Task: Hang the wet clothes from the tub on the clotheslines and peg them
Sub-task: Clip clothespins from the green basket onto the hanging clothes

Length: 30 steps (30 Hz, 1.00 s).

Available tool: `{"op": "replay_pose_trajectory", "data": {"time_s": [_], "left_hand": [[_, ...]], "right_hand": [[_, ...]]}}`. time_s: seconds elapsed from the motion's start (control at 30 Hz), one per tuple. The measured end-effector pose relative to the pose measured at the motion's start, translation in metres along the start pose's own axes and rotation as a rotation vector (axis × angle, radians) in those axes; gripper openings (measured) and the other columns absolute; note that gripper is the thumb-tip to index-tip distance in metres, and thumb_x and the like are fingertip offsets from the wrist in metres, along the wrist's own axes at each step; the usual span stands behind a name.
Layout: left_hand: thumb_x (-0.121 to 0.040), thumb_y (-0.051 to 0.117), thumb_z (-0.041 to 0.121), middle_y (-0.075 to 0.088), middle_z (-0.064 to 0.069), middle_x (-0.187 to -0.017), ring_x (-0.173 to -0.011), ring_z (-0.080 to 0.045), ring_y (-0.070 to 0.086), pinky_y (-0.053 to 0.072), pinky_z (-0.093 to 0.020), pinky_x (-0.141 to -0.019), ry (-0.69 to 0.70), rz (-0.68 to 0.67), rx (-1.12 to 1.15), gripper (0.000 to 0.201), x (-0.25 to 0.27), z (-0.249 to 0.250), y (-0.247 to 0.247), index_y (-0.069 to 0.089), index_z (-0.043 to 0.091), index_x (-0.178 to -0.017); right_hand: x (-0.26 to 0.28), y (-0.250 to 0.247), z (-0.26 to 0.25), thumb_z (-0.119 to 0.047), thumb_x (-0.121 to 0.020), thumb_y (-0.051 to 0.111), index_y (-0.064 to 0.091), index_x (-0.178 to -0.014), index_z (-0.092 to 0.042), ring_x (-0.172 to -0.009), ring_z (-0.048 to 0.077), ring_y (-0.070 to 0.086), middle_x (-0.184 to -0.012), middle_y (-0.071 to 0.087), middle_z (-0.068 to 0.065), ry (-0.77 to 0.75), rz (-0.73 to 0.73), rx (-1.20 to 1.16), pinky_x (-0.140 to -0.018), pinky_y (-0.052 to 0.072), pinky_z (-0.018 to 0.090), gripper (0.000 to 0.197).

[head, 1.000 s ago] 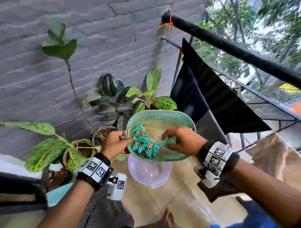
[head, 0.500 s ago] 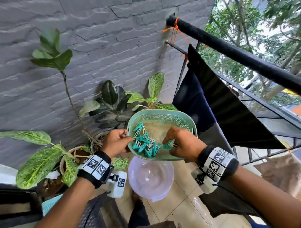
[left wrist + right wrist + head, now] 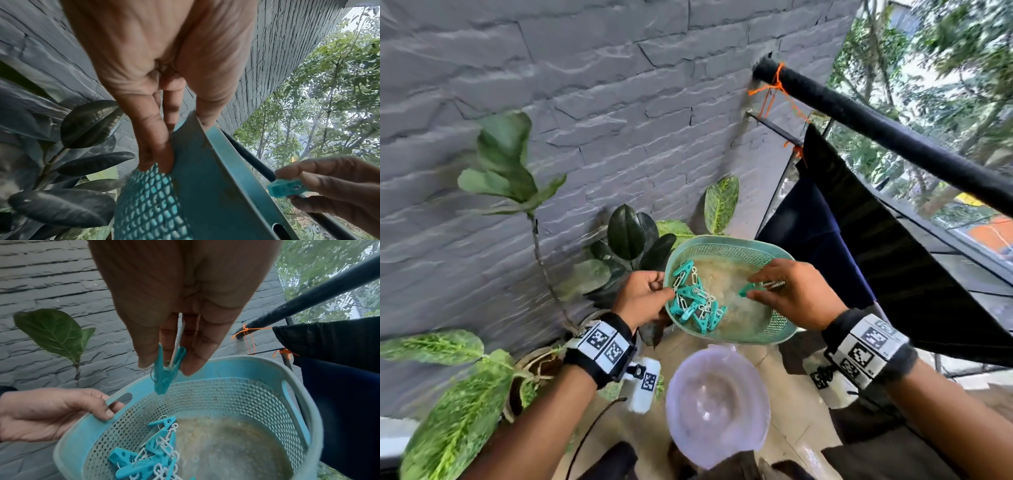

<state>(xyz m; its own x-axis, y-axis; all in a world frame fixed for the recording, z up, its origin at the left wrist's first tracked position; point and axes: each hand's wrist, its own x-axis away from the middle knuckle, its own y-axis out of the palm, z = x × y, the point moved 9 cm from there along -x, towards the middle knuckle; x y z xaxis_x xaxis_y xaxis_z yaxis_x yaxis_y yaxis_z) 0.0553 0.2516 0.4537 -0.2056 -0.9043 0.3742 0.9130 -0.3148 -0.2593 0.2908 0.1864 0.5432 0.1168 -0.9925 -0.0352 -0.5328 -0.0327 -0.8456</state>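
1. The teal peg basket is gripped at its rim by the left hand.
2. One teal peg is pinched above the basket by the right hand.
3. The black garment is hung right of the basket.
4. Risk: chained pegs may snag and spill.

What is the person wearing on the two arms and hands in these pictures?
Both hands are bare, and no sleeves show on the forearms. The left wrist carries a black band with white panels printed with square black-and-white code markers. A small white camera unit with another marker hangs below it, and a thin dark cable runs down from it. The right wrist has a matching band with a white unit underneath.
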Motion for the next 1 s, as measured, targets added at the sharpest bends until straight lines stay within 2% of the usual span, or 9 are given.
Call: {"op": "replay_pose_trajectory", "data": {"time_s": [0.13,0.3,0.43,0.53,0.63,0.7,0.77,0.87,1.0], "left_hand": [[-0.083,0.065,-0.002,0.064,0.014,-0.053,-0.052,-0.002,0.061,0.045,-0.018,-0.041,0.012,-0.03,0.002,0.026,-0.03,0.008,0.014,0.073,0.022,-0.077],[-0.08,0.071,0.001,0.065,0.012,-0.056,-0.056,-0.006,0.063,0.05,-0.022,-0.049,0.032,-0.075,-0.065,0.021,-0.058,0.024,0.041,0.073,0.021,-0.084],[-0.082,0.071,0.002,0.063,0.013,-0.052,-0.051,-0.002,0.064,0.046,-0.018,-0.04,0.015,-0.127,-0.113,0.019,-0.078,0.039,0.07,0.072,0.021,-0.085],[-0.082,0.071,0.003,0.063,0.016,-0.051,-0.05,0.0,0.063,0.048,-0.018,-0.042,-0.013,-0.123,-0.122,0.017,-0.095,0.048,0.088,0.073,0.019,-0.088],[-0.083,0.073,0.008,0.071,0.012,-0.063,-0.057,-0.004,0.068,0.052,-0.021,-0.048,-0.037,-0.125,-0.142,0.017,-0.113,0.058,0.112,0.072,0.025,-0.084],[-0.086,0.069,0.001,0.071,0.004,-0.07,-0.051,0.002,0.065,0.047,-0.017,-0.041,-0.05,-0.131,-0.104,0.021,-0.124,0.067,0.134,0.07,0.022,-0.086],[-0.087,0.067,-0.004,0.067,0.006,-0.063,-0.044,0.004,0.06,0.041,-0.013,-0.037,-0.068,-0.118,-0.086,0.017,-0.133,0.075,0.152,0.069,0.013,-0.091],[-0.086,0.065,-0.007,0.065,0.005,-0.056,-0.042,0.002,0.059,0.04,-0.013,-0.035,-0.088,-0.1,-0.064,0.014,-0.142,0.082,0.169,0.069,0.005,-0.09],[-0.087,0.062,-0.01,0.064,0.0,-0.06,-0.042,0.001,0.059,0.042,-0.015,-0.035,-0.099,-0.113,-0.091,0.025,-0.148,0.085,0.184,0.066,0.013,-0.077]], "right_hand": [[-0.008,-0.014,0.021,-0.064,-0.082,0.056,0.079,-0.091,-0.027,-0.078,0.013,0.064,-0.086,0.065,-0.007,-0.026,0.095,-0.001,-0.07,0.053,0.031,0.044],[-0.005,-0.053,0.06,-0.045,-0.077,0.079,0.075,-0.108,-0.028,-0.083,0.004,0.065,-0.089,0.066,-0.016,0.083,0.204,-0.061,-0.078,0.051,0.023,0.036],[0.0,-0.108,0.121,-0.035,-0.069,0.086,0.076,-0.088,-0.032,-0.074,0.003,0.068,-0.079,0.074,-0.01,0.25,0.377,-0.157,-0.074,0.053,0.021,0.022],[0.004,-0.153,0.185,-0.025,-0.07,0.088,0.075,-0.079,-0.024,-0.061,-0.001,0.062,-0.066,0.071,-0.016,0.385,0.51,-0.181,-0.065,0.05,0.014,0.016],[0.008,-0.188,0.256,-0.029,-0.068,0.089,0.071,-0.068,-0.029,-0.061,-0.001,0.059,-0.063,0.068,-0.018,0.504,0.601,-0.125,-0.069,0.051,0.025,0.018],[0.008,-0.204,0.298,-0.031,-0.064,0.09,0.069,-0.063,-0.032,-0.063,0.005,0.061,-0.065,0.07,-0.01,0.555,0.627,-0.108,-0.071,0.054,0.036,0.021],[0.004,-0.215,0.325,-0.031,-0.064,0.09,0.068,-0.063,-0.028,-0.061,0.006,0.06,-0.067,0.071,0.001,0.549,0.628,-0.059,-0.071,0.055,0.038,0.023],[-0.008,-0.218,0.344,-0.028,-0.066,0.089,0.073,-0.072,-0.02,-0.055,-0.006,0.057,-0.068,0.069,0.004,0.533,0.574,0.017,-0.065,0.049,0.017,0.019],[-0.018,-0.198,0.359,-0.03,-0.067,0.089,0.072,-0.071,-0.019,-0.064,0.014,0.066,-0.066,0.069,0.001,0.52,0.475,0.043,-0.064,0.054,0.031,0.02]]}}
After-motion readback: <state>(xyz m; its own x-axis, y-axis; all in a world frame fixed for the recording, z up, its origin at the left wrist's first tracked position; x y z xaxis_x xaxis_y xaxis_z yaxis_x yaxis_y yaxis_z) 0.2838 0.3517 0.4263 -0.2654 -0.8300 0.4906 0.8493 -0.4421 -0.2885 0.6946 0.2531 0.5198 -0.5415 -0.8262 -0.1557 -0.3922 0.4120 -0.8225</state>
